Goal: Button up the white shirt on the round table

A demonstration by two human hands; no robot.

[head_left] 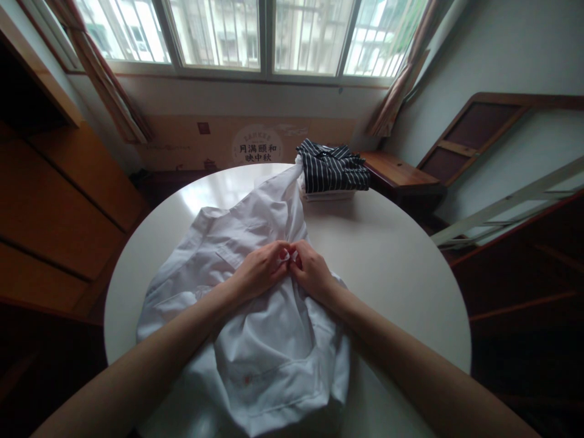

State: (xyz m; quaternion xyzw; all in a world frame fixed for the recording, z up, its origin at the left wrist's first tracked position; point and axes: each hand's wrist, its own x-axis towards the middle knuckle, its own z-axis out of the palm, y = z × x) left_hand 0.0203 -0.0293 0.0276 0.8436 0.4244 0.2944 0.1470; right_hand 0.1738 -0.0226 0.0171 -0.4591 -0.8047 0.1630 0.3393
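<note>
A white shirt lies crumpled across the near half of a round white table. My left hand and my right hand meet fingertip to fingertip over the shirt's middle. Both pinch a small fold of its white cloth between closed fingers. What exactly sits between the fingertips is too small to make out. One sleeve or edge of the shirt stretches away toward the far side of the table.
A folded dark shirt with white stripes rests on a white folded garment at the table's far edge. A cardboard panel leans under the window. Wooden cabinets stand left, a low wooden bench and frames right.
</note>
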